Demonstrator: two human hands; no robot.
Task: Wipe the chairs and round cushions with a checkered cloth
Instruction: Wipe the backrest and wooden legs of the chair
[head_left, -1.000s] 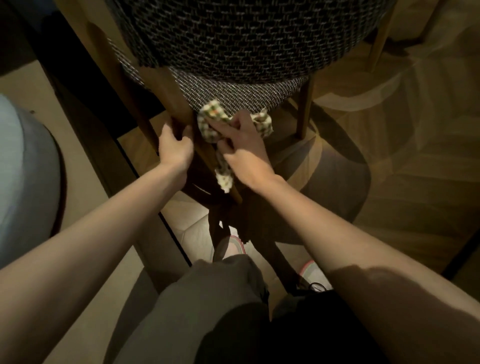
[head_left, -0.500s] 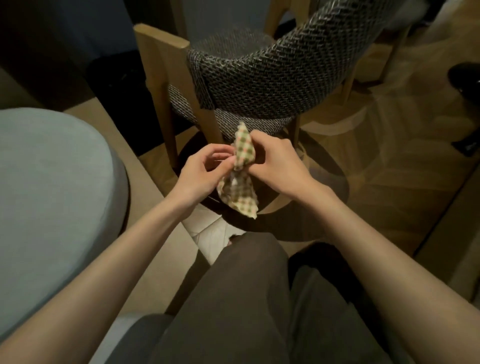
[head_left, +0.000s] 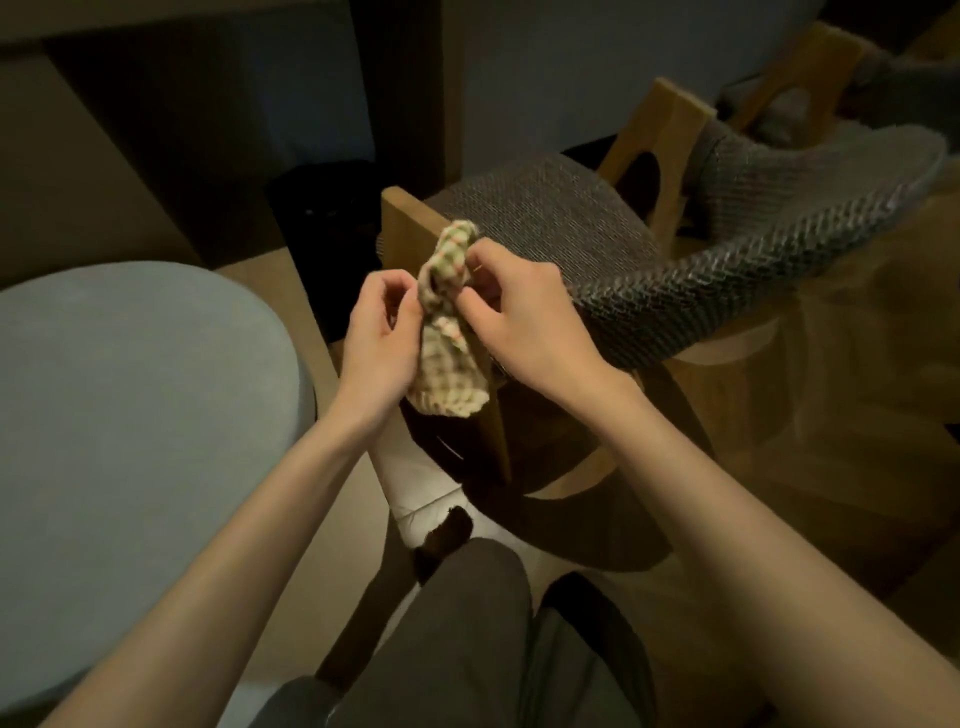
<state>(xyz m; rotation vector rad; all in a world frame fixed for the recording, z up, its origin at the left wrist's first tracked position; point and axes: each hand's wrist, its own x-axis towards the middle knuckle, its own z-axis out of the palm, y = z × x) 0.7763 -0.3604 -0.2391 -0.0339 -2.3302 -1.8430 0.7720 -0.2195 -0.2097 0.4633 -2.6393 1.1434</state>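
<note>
Checkered cloth (head_left: 448, 332) pinched between both my hands, left hand (head_left: 378, 338) and right hand (head_left: 524, 317); chair (head_left: 571, 234) at one o'clock, I judge wiping unfinished.

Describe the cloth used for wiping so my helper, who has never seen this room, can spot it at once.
Start at the chair with the grey woven seat and light wooden frame, right of the big pale blue round cushion. In front of its near wooden post, the left hand and right hand hold the checkered cloth between them. It is the only small, bunched, cream fabric with green and red checks.
</note>
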